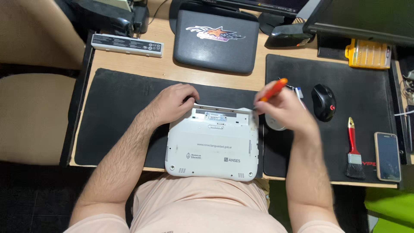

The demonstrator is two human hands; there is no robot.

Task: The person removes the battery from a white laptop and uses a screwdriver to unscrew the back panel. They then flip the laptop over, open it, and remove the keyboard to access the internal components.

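Left hand (pixel 174 103) curled on white plastic upturned laptop (pixel 212 144) far edge; right hand (pixel 282 108) grips orange-handled screwdriver (pixel 272 90).

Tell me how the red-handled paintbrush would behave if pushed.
The paintbrush lies flat on the black mat, so it would probably slide, not roll. Its handle looks stiff; the dark bristles would likely flex. It seems light.

- A small laptop (pixel 211 144) lay upside down on a desk mat (pixel 116 108), between the hands.
- The left hand (pixel 172 103) rested on its far left corner; the right hand (pixel 280 108), at its far right corner, held a screwdriver (pixel 272 89).
- Beyond the hands lay a second closed laptop (pixel 215 41); a battery pack (pixel 127 44) sat left of it.
- Right of the right hand lay a mouse (pixel 323 101), then a paintbrush (pixel 353 151) and a phone (pixel 387 156).
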